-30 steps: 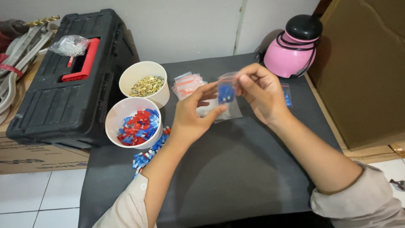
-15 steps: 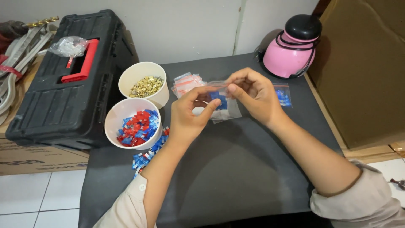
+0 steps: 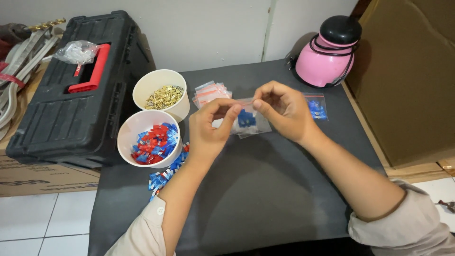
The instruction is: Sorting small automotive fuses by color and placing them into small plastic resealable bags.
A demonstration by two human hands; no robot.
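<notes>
My left hand and my right hand pinch the top edge of a small clear zip bag between thumb and fingers, just above the black table. The bag holds a few blue pieces. A white cup of red and blue pieces stands left of my left hand. Behind it, a second white cup holds brass-coloured pieces. A pile of empty small bags lies behind my hands. One filled bag with blue pieces lies right of my right hand.
A black toolbox with a red handle sits at the left on a cardboard box. A pink and black appliance stands at the table's back right. Loose red and blue pieces lie beside the front cup. Brown cardboard leans at right.
The bag hung upright from my right hand a second ago. Both hands have since come together along its top edge and lowered it slightly toward the table.
</notes>
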